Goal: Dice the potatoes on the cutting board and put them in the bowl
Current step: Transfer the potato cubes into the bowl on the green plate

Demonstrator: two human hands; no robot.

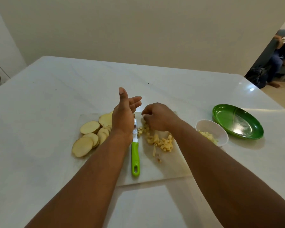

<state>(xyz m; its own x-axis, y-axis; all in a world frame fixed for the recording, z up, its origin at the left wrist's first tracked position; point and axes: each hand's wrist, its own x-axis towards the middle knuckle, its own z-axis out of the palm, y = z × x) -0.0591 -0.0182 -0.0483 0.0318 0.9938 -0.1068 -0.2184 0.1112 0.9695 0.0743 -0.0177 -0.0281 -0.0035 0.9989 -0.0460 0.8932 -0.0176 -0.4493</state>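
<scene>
Green-handled knife (135, 152) idle on cutting board (171, 168); my right hand (156, 117) pinches potato dice (161, 142) for bowl (211, 131); left hand (124, 112) splayed, clear.

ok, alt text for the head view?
A person's right hand gathers diced potato on a white cutting board while the left hand hovers open above a green-handled knife. Potato slices lie left; a white bowl with some dice and a green plate sit right.

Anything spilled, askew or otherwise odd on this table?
Nothing stands out. Diced potato and slices stay on the cutting board, the knife lies flat on it, and the bowl sits upright.
</scene>
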